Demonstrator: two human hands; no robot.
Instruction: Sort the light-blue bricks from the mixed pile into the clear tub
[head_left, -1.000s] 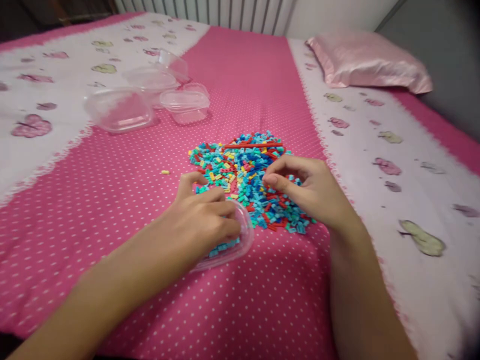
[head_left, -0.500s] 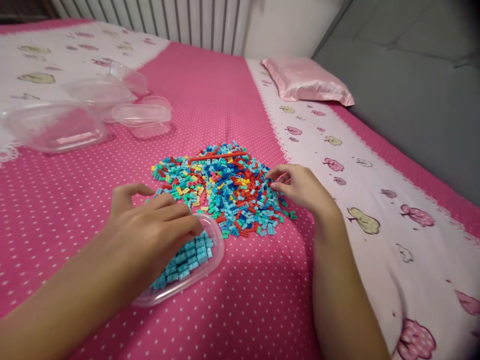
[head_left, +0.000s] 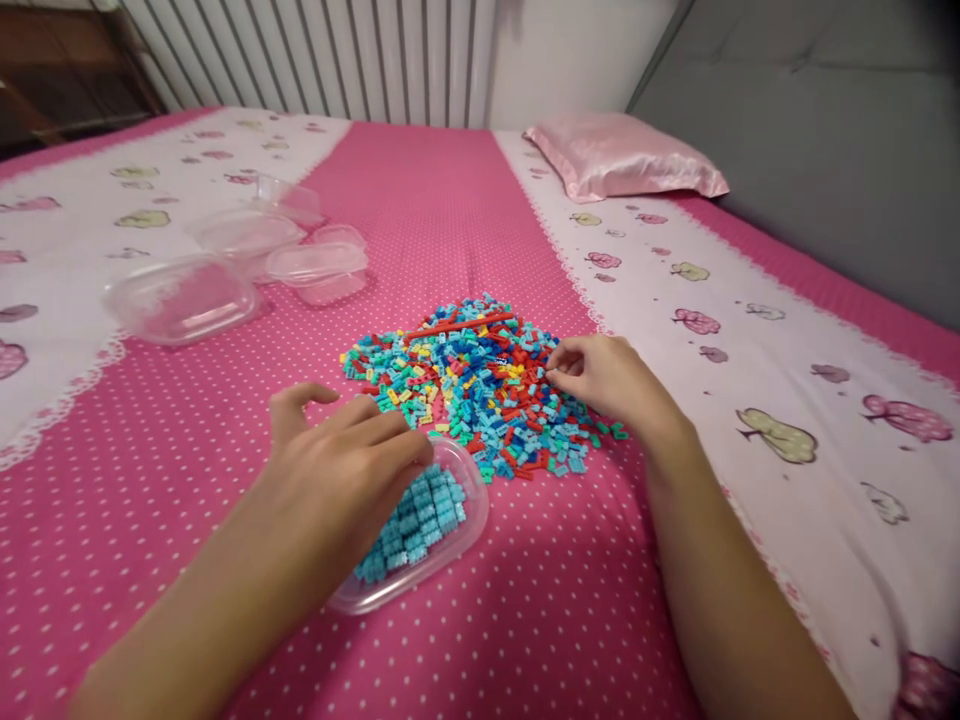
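Clear plastic forms the small container (head_left: 475, 505) beneath the left hand (head_left: 341, 465), with light-blue bricks (head_left: 424, 518) packed in rows inside it. That hand is palm down with fingers bent over the container, one crooked well apart from the rest; its fingertips are partly hidden, so I cannot tell whether they grip anything. The right hand (head_left: 604, 378) has thumb and forefinger close together at the right edge of the multicoloured brick pile (head_left: 480, 395); whether a brick sits between them I cannot tell. A second ago this hand covered more of the pile, and the left hand hid more of the light-blue bricks, which now show plainly.
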